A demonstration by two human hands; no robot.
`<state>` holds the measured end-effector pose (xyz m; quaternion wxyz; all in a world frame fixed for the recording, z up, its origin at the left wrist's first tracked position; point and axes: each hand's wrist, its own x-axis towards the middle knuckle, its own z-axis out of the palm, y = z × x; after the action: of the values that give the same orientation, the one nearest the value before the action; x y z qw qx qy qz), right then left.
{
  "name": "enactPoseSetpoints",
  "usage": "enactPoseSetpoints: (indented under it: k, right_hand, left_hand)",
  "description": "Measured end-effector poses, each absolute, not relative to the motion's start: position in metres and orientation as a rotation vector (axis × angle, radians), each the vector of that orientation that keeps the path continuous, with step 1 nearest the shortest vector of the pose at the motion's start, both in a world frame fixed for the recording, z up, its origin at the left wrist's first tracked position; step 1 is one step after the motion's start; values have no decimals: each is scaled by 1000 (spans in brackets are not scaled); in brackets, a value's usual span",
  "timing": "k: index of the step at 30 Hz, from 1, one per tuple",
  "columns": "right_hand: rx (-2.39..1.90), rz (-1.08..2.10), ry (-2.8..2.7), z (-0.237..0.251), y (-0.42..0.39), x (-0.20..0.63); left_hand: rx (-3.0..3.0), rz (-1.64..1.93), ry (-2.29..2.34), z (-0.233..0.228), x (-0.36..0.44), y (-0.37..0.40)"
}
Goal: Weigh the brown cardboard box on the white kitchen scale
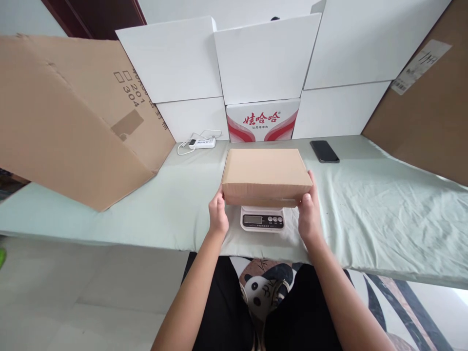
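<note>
The brown box [266, 176] is sitting on top of the little white scale [262, 218], in the middle of the tabletop [383, 209]. The left hand [218, 214] is pressing on the left end of the box, with its fingers bent around the corner. The right hand [309, 214] is doing the same on the right end. Both hands are partly open and are holding the box between them, one on each side.

The box is much bigger than the scale and is hanging over it on every side. Only the front of the scale, with its small screen and buttons, is showing. To do this well, I think the box should be lying flat and in the middle, so it is not tipping. It should not be covering the screen. The hands should not be pushing down, or the number may come out wrong.

A black phone [324, 151] is lying behind the box to the right, well apart. A white power strip [202, 142] is lying behind to the left.
</note>
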<state>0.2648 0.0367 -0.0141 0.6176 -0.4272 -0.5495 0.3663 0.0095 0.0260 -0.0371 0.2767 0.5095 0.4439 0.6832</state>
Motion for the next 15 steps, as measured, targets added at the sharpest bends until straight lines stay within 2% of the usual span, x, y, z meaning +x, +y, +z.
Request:
enactPoseSetpoints:
  k: [5,10,15]
  right_hand:
    - [-926,600,-1425,22,51,263]
    - [-790,435,-1501,42,121,266]
    - [-790,489,-1463,12,185,262]
  left_hand:
    - [1446,1855,1120,-4,8,39]
    - [1411,1722,1108,36,7,92]
    - [1249,1625,1196,6,12,154]
